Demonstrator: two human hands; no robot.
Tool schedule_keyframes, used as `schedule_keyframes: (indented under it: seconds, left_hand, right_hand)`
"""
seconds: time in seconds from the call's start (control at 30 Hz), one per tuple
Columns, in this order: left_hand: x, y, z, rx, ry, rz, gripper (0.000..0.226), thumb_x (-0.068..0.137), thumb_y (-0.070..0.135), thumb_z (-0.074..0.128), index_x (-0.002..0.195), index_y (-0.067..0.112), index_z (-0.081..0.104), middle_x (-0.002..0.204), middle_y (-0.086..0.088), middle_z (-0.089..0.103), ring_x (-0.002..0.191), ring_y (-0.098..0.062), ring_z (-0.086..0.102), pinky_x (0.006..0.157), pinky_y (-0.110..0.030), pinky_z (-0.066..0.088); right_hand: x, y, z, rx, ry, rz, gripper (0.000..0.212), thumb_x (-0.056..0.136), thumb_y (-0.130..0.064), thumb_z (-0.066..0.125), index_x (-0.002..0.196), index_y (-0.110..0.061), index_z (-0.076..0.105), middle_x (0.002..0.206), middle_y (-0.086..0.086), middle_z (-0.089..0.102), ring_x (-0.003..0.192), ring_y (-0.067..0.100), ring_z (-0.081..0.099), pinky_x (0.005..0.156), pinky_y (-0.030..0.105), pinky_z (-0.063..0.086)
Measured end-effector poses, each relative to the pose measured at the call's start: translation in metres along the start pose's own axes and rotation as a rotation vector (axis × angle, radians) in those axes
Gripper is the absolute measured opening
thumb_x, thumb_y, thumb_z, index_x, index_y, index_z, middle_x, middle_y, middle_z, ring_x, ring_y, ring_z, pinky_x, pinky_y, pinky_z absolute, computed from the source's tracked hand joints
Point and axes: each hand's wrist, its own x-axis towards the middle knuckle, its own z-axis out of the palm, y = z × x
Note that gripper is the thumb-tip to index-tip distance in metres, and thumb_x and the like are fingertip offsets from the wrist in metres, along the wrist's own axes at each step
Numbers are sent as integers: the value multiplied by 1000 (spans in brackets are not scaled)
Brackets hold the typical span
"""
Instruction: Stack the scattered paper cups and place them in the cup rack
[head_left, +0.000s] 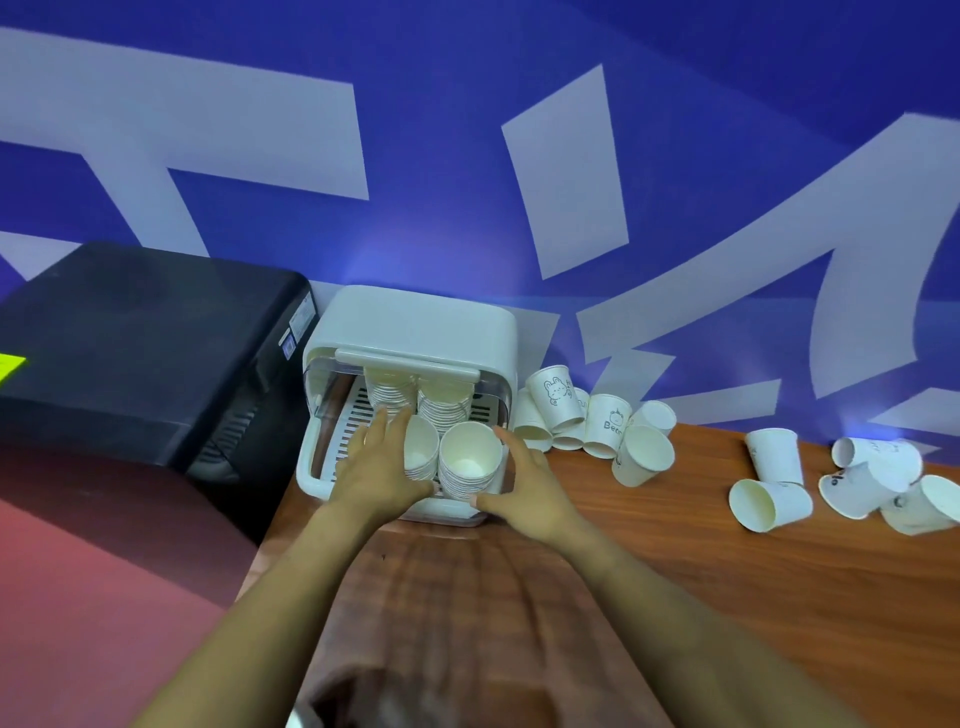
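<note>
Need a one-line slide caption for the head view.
Both hands, left and right, steady cup stacks in the white cup rack; loose paper cups remain on the wooden table.

Dim bluish light; wide-angle edge warp; motion-blurred bottom.

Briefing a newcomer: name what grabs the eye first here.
Two hands, left hand and right hand, flank stacks of paper cups in the white cup rack at centre. Loose cups lie scattered on the wooden table to the right.
</note>
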Motion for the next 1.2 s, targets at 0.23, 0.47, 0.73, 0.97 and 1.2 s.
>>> schedule_keyframes:
  seconds: [0.23, 0.47, 0.73, 0.97, 1.2]
  left_hand:
    - [-37, 57, 7, -121, 244, 336, 76, 75, 30, 71, 142, 29, 35, 150, 0, 26, 137, -23, 24, 111, -38, 28]
    - [-54, 120, 59, -153, 44, 502, 74, 74, 38, 64, 141, 34, 33, 144, 7, 29, 134, -16, 27, 112, -32, 28]
    - [-40, 173, 106, -74, -57, 428, 80, 76, 35, 69, 144, 32, 27, 150, 2, 24, 135, -23, 27, 112, -37, 29]
    - [-6, 204, 136, 96, -148, 300, 88, 77, 38, 70, 148, 31, 18, 156, 0, 13, 140, -28, 18, 112, -43, 29]
    - [38, 243, 164, 176, -94, 277, 91, 78, 37, 70, 150, 27, 15, 159, -2, 10, 142, -29, 18, 110, -40, 27]
  right_hand:
    - [-34, 36, -39, 94, 11, 91, 72, 78, -24, 75, 140, -26, 37, 137, 5, 38, 110, 18, 52, 87, 24, 44]
    - [-87, 100, -100, 98, 78, 239, 70, 78, -18, 75, 139, -23, 39, 136, 7, 39, 105, 14, 49, 83, 19, 38]
    - [-115, 164, -183, -56, 113, 294, 75, 75, -20, 77, 139, -26, 38, 136, 6, 40, 118, 18, 46, 98, 25, 39]
    - [-100, 214, -232, -262, 52, 283, 83, 72, -19, 76, 142, -28, 32, 141, 3, 36, 125, 24, 42, 101, 35, 41]
    - [-56, 243, -255, -743, -16, 97, 82, 77, -18, 64, 146, -32, 23, 152, -5, 26, 133, 21, 30, 103, 35, 36]
